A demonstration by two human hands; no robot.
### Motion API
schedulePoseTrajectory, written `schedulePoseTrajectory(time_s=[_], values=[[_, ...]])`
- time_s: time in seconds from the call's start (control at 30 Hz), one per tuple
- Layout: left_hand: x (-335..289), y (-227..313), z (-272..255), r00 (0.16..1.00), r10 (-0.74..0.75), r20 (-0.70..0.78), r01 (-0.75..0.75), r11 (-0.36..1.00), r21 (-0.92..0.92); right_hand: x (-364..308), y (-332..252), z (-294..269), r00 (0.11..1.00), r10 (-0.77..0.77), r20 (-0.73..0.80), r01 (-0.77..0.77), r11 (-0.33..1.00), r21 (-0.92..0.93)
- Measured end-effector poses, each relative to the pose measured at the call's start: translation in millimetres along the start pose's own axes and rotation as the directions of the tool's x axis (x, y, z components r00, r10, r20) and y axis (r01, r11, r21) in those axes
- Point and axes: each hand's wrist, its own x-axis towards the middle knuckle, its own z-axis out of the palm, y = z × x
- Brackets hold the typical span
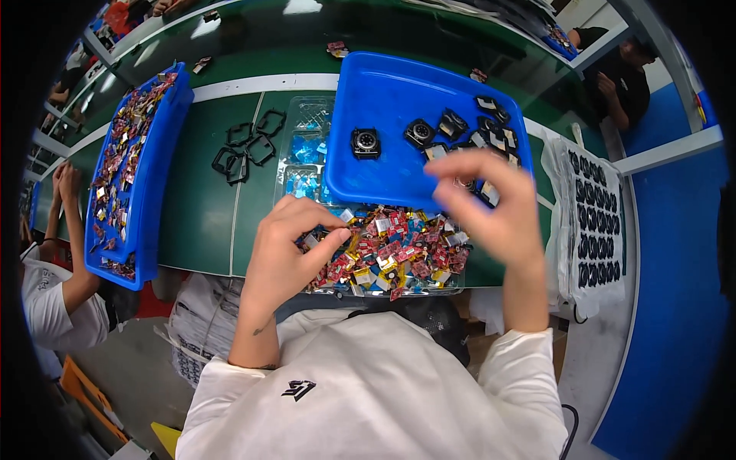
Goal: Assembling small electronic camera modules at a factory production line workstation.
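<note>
My left hand (295,241) is over the left side of a heap of small red, yellow and white circuit boards (402,253), thumb and forefinger bent close together. Whatever lies between those fingertips is too small to make out. Smeared by motion, my right hand (494,203) hangs over the near right edge of a blue tray (383,84). Its fingers are too blurred to tell what they hold. One black watch-like housing with a round face (366,143) sits apart in the tray. Several more black housings (452,123) cluster at its right side, partly hidden by my right hand.
Left of me stands a long blue bin (169,130) of similar boards. Empty black frames (244,149) lie on the green table (203,199). Clear plastic trays (307,123) with blue pieces sit beside the blue tray. On the right, a white sheet (563,222) carries rows of black parts.
</note>
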Motion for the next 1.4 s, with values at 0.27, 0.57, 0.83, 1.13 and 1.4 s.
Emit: schedulePoseTrajectory(time_s=[0.27,0.57,0.83,1.13,1.4], values=[[-6,26,15,0.943,-0.276,0.187,0.315,0.553,-0.771,-41,-15,60,0.975,-0.198,-0.096,0.202,0.979,0.034],[-10,28,23,0.994,0.050,0.100,0.028,0.753,-0.658,-61,-10,63,0.964,0.229,-0.135,-0.116,0.819,0.562],[-17,33,24,0.973,-0.192,0.131,0.223,0.610,-0.760,-68,-6,65,0.952,0.294,-0.079,-0.132,0.632,0.764],[-8,30,17,0.980,0.198,-0.016,-0.188,0.900,-0.394,-65,-10,55,0.920,0.391,0.037,-0.214,0.420,0.882],[-18,33,24,0.996,-0.083,0.018,0.082,0.883,-0.462,-64,-12,69,0.888,0.435,-0.151,-0.091,0.487,0.868]])
